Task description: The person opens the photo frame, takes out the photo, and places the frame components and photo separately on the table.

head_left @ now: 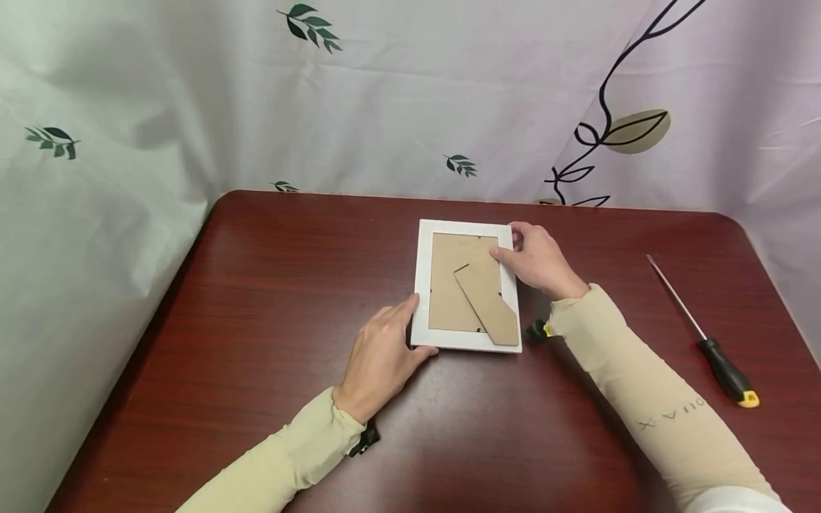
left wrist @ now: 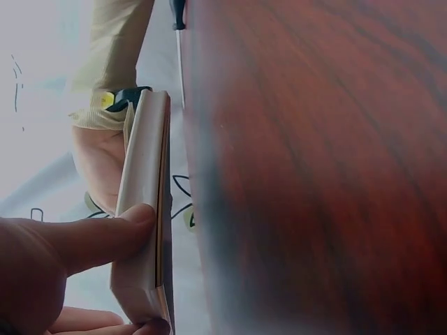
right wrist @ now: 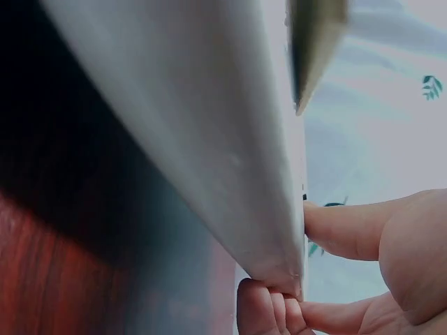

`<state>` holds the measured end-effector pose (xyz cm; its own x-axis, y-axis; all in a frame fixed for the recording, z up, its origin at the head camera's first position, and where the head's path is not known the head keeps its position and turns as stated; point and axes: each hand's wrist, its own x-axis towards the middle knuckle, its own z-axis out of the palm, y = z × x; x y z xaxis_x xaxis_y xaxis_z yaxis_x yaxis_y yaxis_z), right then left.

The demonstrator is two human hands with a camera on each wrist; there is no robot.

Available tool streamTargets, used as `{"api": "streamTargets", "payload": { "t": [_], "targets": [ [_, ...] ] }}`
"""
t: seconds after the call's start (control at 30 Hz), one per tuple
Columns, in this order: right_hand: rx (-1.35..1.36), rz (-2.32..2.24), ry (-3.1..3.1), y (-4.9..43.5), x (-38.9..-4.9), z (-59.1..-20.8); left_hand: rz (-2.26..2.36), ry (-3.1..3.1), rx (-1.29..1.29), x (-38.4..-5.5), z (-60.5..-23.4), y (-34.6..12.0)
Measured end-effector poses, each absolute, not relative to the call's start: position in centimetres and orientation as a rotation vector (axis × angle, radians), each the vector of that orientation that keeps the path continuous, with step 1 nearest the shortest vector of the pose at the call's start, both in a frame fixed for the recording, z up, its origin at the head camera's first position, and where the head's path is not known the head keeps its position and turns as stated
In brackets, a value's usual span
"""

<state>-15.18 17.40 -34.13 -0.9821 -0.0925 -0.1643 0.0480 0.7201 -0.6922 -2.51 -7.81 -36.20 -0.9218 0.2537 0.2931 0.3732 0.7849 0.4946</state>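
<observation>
A white picture frame [head_left: 422,285] is turned back side up, close over the table, showing its brown backing board [head_left: 449,306] with small dark tabs at the edges. Its brown easel stand [head_left: 490,299] lies slanted across the board toward the lower right corner. My left hand [head_left: 381,356] holds the lower left corner, the thumb [left wrist: 129,222] along the bottom edge and the fingers at the left side. At the upper right, my right hand [head_left: 541,262] grips the frame's edge. Its thumb [right wrist: 342,227] presses the back while the other fingers curl under the rim.
A screwdriver [head_left: 725,367] with a black and yellow handle lies on the right of the dark red wooden table [head_left: 288,285], its shaft pointing away. Behind the table hangs a pale curtain [head_left: 385,92] with leaf prints. Each wrist wears a dark strap.
</observation>
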Motion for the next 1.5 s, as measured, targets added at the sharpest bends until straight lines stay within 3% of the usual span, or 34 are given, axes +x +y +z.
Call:
{"api": "streamTargets", "payload": {
  "t": [0.77, 1.5],
  "targets": [
    [0.057, -1.038, 2.650, 17.1, -18.1, -35.3, -0.764, -2.848, -0.484, -5.1, -37.0, -7.1],
    [0.063, -1.061, 2.617, 17.3, -18.8, -36.2, -0.711, -2.898, -0.475, -5.8, -37.2, -6.6]
  ]
}}
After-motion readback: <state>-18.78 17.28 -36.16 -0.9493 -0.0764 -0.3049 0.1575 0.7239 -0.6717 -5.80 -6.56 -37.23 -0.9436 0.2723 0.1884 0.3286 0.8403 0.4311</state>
